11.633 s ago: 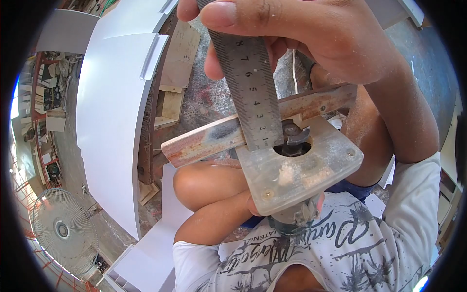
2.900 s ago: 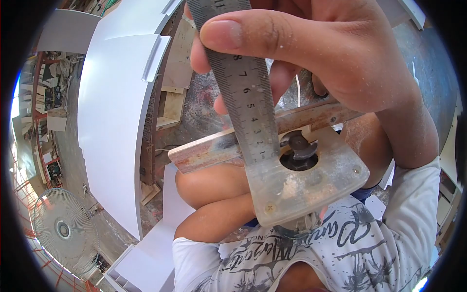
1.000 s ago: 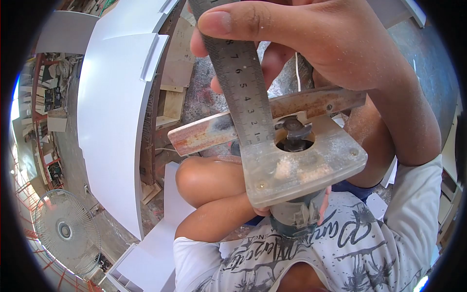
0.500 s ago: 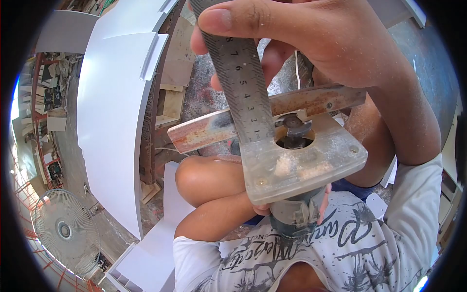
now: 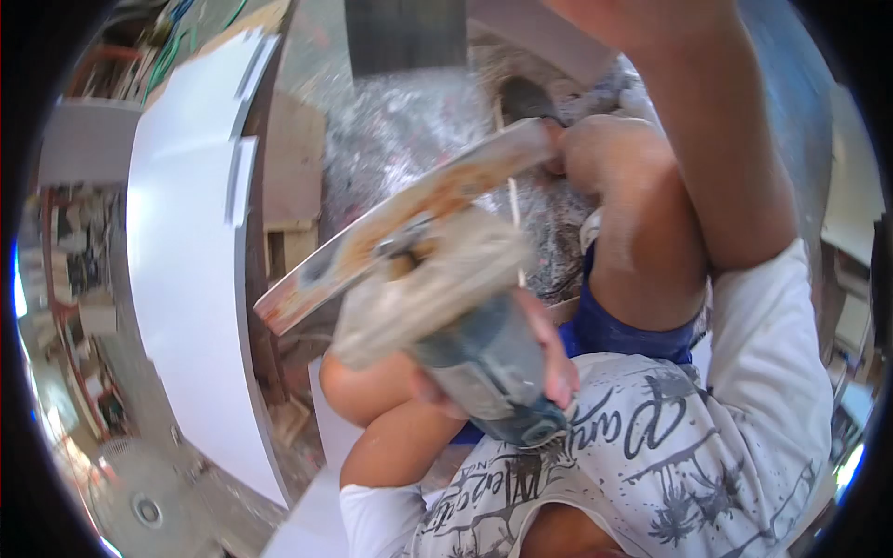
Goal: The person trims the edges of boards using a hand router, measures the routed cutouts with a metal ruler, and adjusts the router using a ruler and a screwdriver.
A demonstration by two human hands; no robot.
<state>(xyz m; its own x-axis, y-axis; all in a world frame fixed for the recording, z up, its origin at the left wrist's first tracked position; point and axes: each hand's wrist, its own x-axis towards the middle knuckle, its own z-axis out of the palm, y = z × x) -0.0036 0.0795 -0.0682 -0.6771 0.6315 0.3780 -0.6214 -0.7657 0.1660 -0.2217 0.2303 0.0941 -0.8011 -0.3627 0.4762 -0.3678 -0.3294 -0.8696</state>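
My left hand [image 5: 549, 358] is wrapped round the dark body of a trim router [image 5: 488, 363], held with its base up above my lap. The clear square base plate [image 5: 437, 279] is blurred and dusty, with the collet [image 5: 405, 251] in its opening. A flat, rust-stained strip [image 5: 409, 219] lies along the base's far edge; whether it is fastened cannot be made out. My right hand [image 5: 642, 19] is raised at the top edge, its fingers out of frame. Left of it, close to the camera, hangs the smeared dark grey end of the steel ruler [image 5: 405, 37].
A long white panel [image 5: 186, 307] stands on the left, with wooden pieces [image 5: 293, 158] beside it. A fan [image 5: 147, 510] is at lower left. Cluttered shelves [image 5: 79, 260] line the far left. Dusty floor [image 5: 400, 130] shows ahead of my bent legs.
The ruler has lifted away from the router base toward the top of the view, along with my right hand. The router and rusty strip have tilted and shifted left.
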